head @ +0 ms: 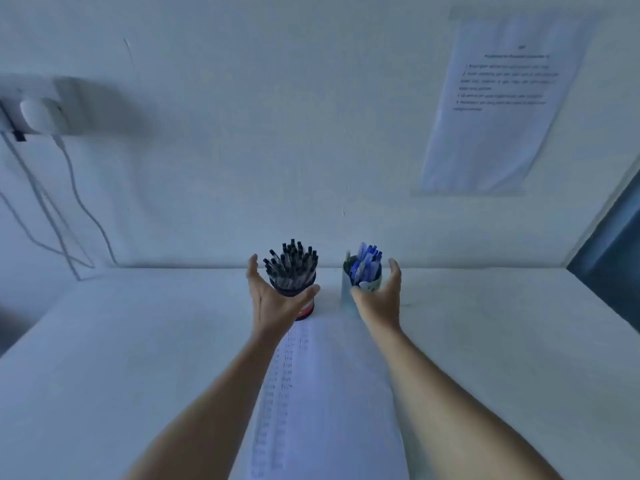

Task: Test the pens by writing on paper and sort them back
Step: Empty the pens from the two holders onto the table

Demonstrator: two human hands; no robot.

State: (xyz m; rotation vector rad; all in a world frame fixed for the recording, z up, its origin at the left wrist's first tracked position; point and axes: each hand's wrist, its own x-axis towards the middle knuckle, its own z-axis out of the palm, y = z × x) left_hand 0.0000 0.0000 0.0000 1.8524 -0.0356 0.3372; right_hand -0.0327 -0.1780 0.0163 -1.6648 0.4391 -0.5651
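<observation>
Here, left arm: it stretches forward over the white table [138,358], your left hand [273,301] raised at the far end with the palm turned inward.
Left fingers: spread and nearly straight, gripping nothing; the thumb crosses the near side of the dark round cup with a red band [306,311], the other fingers stand on its left.
Black-capped pens [292,266]: bunched upright in that dark cup, just right of your fingertips.
Right arm: stretched forward likewise, your right hand [379,301] open with the palm facing left.
Right fingers: loosely spread, the thumb before the pale grey cup [346,289], the rest on its right; whether they touch it you cannot tell.
Blue pens [365,265]: standing in the pale cup, between thumb and fingers.
White paper with rows of pen marks [332,393]: flat on the table between your forearms, reaching to both cups.
Wall: a printed sheet [498,105] far right; a white plug [38,114] with hanging cables [79,199] far left.
</observation>
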